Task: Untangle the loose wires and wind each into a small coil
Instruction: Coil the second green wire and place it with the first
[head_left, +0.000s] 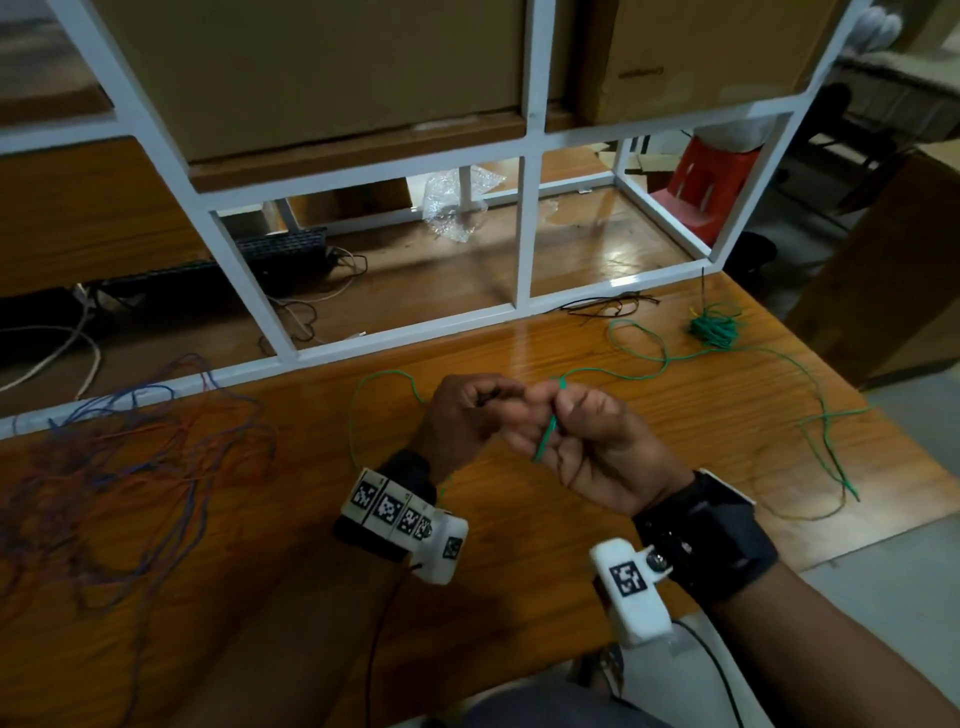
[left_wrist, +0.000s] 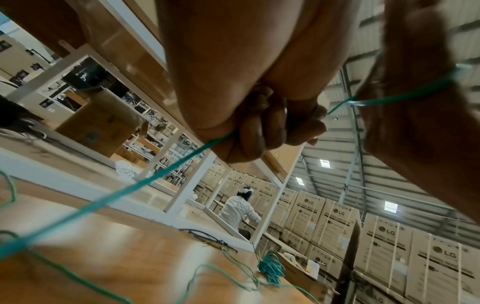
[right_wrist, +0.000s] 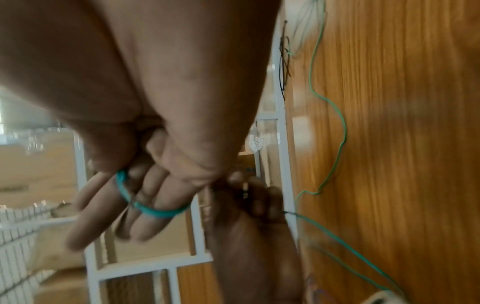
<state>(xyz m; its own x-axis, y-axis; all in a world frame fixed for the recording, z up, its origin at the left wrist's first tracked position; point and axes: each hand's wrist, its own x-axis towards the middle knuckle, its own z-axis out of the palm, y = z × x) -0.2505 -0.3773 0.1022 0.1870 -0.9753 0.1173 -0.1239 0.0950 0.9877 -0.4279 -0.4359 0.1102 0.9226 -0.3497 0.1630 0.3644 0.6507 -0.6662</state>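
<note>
Early going: one green coil (head_left: 714, 328) lies done at the tabletop's (head_left: 519, 519) far right; left hand (head_left: 462, 415) pinches the green wire (head_left: 639, 364), right hand (head_left: 587, 447) loops it round its fingers; red-blue tangle (head_left: 119, 457) left untouched

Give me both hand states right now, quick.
Left hand: fingers curled, pinching the green wire.
Right hand: holding the same green wire, a few turns wound round its fingers.

one green coil (head_left: 715, 329), two hands (head_left: 470, 415)
</note>
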